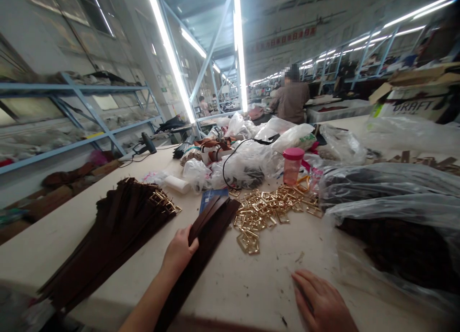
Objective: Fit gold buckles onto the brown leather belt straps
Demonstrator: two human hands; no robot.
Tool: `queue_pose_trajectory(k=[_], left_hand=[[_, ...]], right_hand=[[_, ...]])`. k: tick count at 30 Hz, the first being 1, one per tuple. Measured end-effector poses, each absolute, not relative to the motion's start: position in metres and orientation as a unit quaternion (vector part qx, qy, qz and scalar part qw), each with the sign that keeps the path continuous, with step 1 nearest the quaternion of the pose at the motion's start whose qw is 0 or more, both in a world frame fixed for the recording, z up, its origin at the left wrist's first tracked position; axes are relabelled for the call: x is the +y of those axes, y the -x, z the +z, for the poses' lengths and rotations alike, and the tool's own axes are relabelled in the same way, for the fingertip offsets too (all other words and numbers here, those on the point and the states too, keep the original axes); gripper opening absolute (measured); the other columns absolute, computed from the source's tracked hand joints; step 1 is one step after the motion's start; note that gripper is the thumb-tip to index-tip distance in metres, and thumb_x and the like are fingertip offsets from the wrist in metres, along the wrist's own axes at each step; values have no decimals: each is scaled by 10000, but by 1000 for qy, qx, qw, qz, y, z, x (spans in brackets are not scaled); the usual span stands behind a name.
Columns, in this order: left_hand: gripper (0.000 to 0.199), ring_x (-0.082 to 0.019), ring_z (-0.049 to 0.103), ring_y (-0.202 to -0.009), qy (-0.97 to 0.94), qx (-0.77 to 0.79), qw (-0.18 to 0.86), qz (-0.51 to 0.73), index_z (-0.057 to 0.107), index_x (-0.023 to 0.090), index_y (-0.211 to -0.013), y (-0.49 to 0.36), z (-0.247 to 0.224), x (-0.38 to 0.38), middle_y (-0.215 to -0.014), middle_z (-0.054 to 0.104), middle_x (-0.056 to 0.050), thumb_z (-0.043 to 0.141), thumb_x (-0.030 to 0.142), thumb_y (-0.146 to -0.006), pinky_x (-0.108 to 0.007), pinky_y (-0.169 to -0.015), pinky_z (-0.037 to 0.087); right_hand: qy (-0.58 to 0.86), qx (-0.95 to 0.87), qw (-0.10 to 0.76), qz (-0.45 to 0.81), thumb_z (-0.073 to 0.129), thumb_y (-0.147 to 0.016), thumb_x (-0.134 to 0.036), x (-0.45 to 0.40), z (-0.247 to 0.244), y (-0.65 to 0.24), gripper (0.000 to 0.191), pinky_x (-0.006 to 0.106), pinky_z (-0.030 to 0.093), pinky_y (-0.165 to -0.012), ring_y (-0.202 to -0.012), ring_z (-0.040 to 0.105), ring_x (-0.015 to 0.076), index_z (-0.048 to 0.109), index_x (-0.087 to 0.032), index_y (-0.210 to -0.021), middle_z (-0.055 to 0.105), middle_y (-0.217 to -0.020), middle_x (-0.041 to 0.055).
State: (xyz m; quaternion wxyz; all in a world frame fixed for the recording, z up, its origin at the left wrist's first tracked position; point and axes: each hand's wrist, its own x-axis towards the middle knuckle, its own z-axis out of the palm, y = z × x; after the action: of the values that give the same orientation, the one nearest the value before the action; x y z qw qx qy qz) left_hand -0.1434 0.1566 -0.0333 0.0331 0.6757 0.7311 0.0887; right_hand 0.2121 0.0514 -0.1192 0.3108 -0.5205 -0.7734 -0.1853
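My left hand [180, 249] is closed around a bundle of dark brown leather straps [210, 238] that slants across the table towards me. Just beyond the bundle's far end lies a loose heap of gold-coloured metal buckles [266, 207]. My right hand [319, 298] is low at the right, by the tabletop, its fingers curled together; whatever they may hold is hidden. To the left, a larger fanned pile of brown straps [108, 241] rests on the table, with gold buckles at its far end. A blue card [212, 198] lies partly under the bundle's tip.
Clear plastic bags [247, 154] crowd the table's middle, beside a pink-lidded jar [292, 166]. Large bags of dark material [398, 236] take up the right side. A cardboard box [413, 95] stands farther back. Blue shelving [82, 107] lines the left; a person [292, 97] is beyond the table.
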Motion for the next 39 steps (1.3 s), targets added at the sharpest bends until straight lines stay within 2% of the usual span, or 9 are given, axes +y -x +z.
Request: queue_pose_trajectory(k=[2, 5, 7, 13, 16, 22, 29, 36, 39], left_hand=[[532, -218, 513, -1078, -696, 714, 35, 74, 385, 119, -1298, 137, -35, 146, -1194, 524, -130, 434, 345, -820, -299, -941, 365], [737, -270, 441, -1162, -711, 702, 42, 19, 279, 110, -1366, 124, -43, 134, -1290, 454, -156, 506, 451, -754, -345, -960, 344], [795, -287, 442, -1150, -704, 710, 26, -7, 233, 91, -1384, 117, -47, 130, -1283, 454, -173, 519, 452, -736, -360, -944, 348], [675, -255, 546, -954, -693, 720, -15, -17, 280, 122, -1367, 114, -41, 137, -1048, 587, -141, 477, 377, -774, -329, -821, 406], [580, -233, 566, -933, -684, 730, -11, 1, 292, 123, -1360, 122, -37, 141, -1015, 609, -129, 398, 322, -826, -313, -817, 409], [718, -240, 529, -1025, -696, 718, 3, 3, 222, 124, -1383, 130, -46, 140, -1105, 571, -132, 497, 388, -775, -308, -875, 383], [669, -253, 579, -984, -677, 735, 23, 32, 248, 114, -1366, 134, -46, 147, -1145, 584, -147, 487, 300, -771, -317, -821, 412], [612, -239, 572, -1035, -646, 759, 57, 62, 274, 138, -1334, 156, -31, 167, -1210, 558, -138, 464, 371, -800, -292, -830, 409], [704, -247, 523, -1104, -661, 746, 64, 48, 256, 115, -1345, 157, -37, 166, -1250, 518, -156, 518, 393, -754, -291, -883, 385]], right_hand=[[516, -774, 315, -187, 428, -845, -382, 52, -119, -212, 293, 300, 430, -774, -839, 630, 184, 616, -190, -962, 686, -941, 50], [512, -775, 315, -194, 422, -847, -377, 52, -119, -212, 295, 306, 426, -774, -832, 630, 183, 615, -183, -959, 685, -937, 50], [512, -777, 310, -196, 421, -848, -377, 52, -119, -212, 302, 309, 424, -779, -841, 629, 185, 613, -176, -965, 683, -942, 53], [513, -776, 310, -194, 417, -851, -370, 52, -118, -212, 303, 300, 425, -770, -835, 628, 180, 613, -168, -962, 684, -934, 55], [516, -774, 315, -191, 425, -847, -361, 51, -118, -212, 291, 303, 425, -777, -837, 627, 180, 611, -169, -962, 683, -934, 54], [519, -773, 319, -178, 430, -845, -377, 49, -121, -211, 300, 310, 428, -783, -853, 624, 187, 607, -173, -974, 680, -945, 58], [528, -770, 319, -161, 470, -821, -358, 50, -122, -212, 271, 310, 439, -789, -864, 625, 189, 610, -192, -983, 679, -963, 54], [540, -767, 313, -147, 474, -821, -350, 49, -126, -212, 273, 321, 441, -796, -880, 622, 195, 612, -189, -993, 675, -979, 61], [535, -769, 312, -157, 459, -829, -362, 49, -126, -212, 282, 321, 436, -790, -873, 623, 197, 613, -185, -988, 677, -973, 63]])
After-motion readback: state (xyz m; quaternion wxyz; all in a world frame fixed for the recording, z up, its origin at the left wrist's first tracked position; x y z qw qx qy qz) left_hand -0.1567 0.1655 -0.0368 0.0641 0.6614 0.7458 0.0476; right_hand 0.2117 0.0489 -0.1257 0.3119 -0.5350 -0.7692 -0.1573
